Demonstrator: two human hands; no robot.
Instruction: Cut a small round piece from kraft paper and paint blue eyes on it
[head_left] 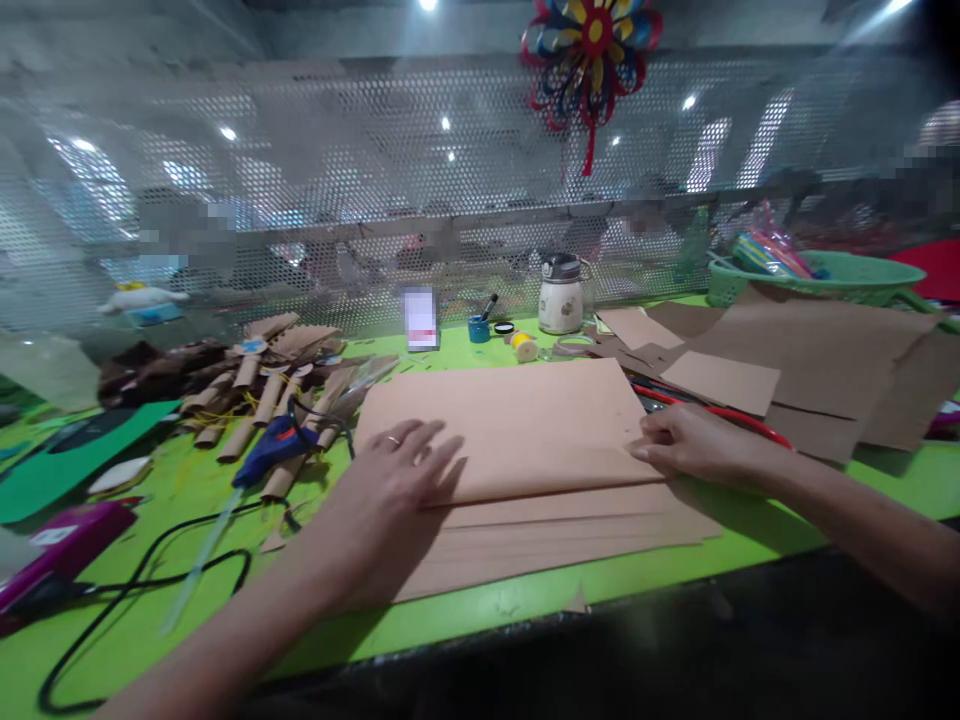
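Observation:
A sheet of brown kraft paper [510,425], with a fold along its near side, lies on a stack of more brown paper sheets [540,545]. My left hand [394,485], a ring on one finger, rests on the folded sheet's left part with its fingers spread. At the right edge, my right hand [679,440] is closed, pinching the sheet's near right corner between thumb and fingers. Just behind that hand, red-handled scissors [750,425] lie partly covered by paper.
On the left are a blue glue gun [274,450] with a black cord, cardboard tubes [240,437] and a purple device [67,555]. Along the back stand a phone [421,320], a blue paint jar [478,329], yellow thread [523,347] and a white bottle [561,300]. A green basket [862,270] stands right.

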